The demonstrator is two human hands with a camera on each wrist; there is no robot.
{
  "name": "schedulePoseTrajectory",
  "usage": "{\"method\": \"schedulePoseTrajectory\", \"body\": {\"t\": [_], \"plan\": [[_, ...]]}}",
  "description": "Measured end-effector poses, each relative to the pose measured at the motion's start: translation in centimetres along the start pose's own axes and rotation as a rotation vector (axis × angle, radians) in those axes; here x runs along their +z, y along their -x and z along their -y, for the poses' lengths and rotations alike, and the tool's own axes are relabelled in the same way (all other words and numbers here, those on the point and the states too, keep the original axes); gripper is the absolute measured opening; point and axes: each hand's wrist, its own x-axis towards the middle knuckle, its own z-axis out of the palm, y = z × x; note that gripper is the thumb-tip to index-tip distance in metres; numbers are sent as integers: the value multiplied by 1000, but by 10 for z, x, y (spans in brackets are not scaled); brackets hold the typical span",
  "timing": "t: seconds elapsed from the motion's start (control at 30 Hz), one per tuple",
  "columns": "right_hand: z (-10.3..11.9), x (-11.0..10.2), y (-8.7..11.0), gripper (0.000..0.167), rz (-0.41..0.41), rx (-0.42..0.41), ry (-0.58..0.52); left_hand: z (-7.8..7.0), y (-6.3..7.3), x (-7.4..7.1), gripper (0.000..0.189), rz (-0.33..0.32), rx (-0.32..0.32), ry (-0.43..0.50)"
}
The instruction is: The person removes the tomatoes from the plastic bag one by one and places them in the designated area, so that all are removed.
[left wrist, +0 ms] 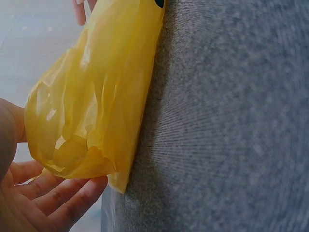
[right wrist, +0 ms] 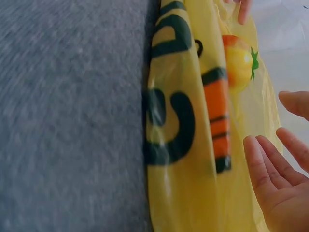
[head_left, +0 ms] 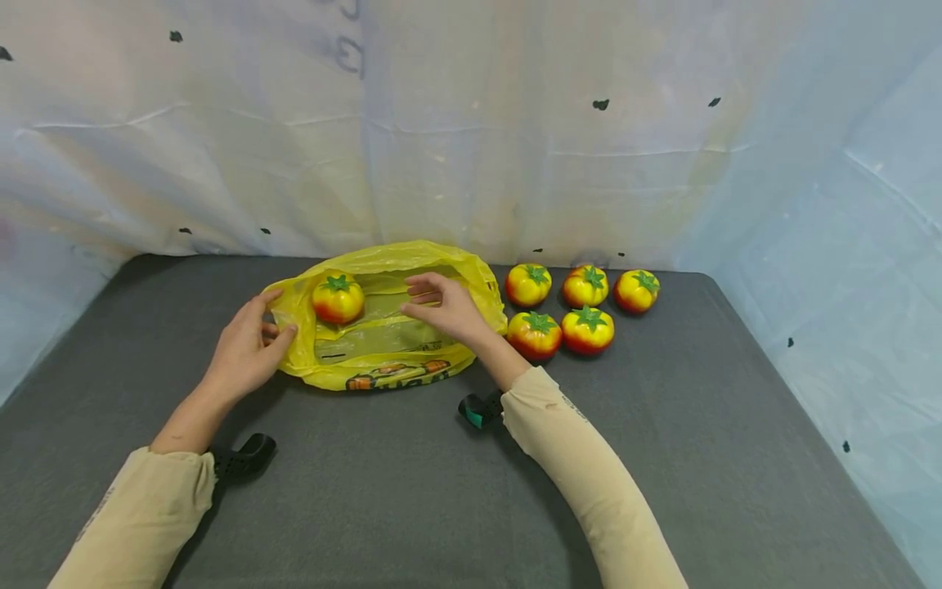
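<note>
A yellow plastic bag (head_left: 401,376) lies spread with its mouth facing up. One red-and-yellow tomato (head_left: 338,298), shiny with a green leafy top, rests inside at the bag's left end. My left hand (head_left: 250,343) touches the bag's left end, its fingers fairly straight against the plastic (left wrist: 82,96). Over the right part of the bag's opening hovers my right hand (head_left: 449,309), fingers loosely extended and nothing held. In the right wrist view, the tomato (right wrist: 239,63) shows beyond the printed side of the bag, apart from that hand.
Several more tomatoes (head_left: 535,334) stand in two rows just right of the bag, by my right forearm. All lie on a dark grey table (head_left: 383,491). A pale plastic sheet (head_left: 471,123) hangs behind the table and along its sides.
</note>
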Motion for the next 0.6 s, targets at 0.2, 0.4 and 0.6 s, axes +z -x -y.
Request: {"method": "schedulePoseTrajectory", "body": {"t": [0.2,0.4,0.6], "plan": [[2,7,-2,44,11,5,5,0,0,0,58,2,4,4],[5,14,-6,43,10,-10,-5,0,0,0,58,1,7,0],[7,22,-11,42,0,21,10,0,1,0,57,1,23,9]]}}
